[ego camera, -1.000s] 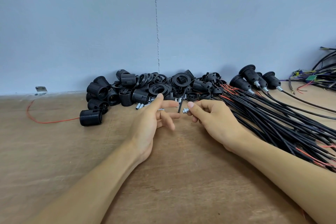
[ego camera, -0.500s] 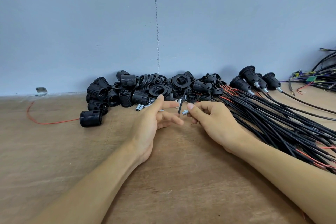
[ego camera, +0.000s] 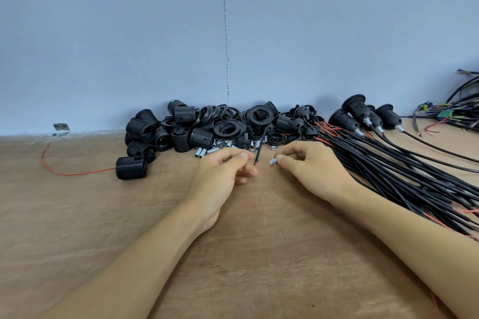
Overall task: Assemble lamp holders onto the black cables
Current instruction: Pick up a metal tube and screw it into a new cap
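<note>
The right hand [ego camera: 315, 173] is pinching a tiny, slippery metal nipple [ego camera: 273, 162] while the left hand [ego camera: 220, 181] pinches the floppy black cable [ego camera: 260, 147] near its tip, probably the best place to hold it.

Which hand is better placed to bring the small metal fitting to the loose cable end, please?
Right hand: its fingers pinch the metal fitting just beside the cable end; the left hand is on the cable's other side.

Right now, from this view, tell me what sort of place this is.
Probably a small lamp-assembly workbench: a heap of black lamp holder parts, a bundle of black cables on the wooden bench, and finished holders already wired.
</note>
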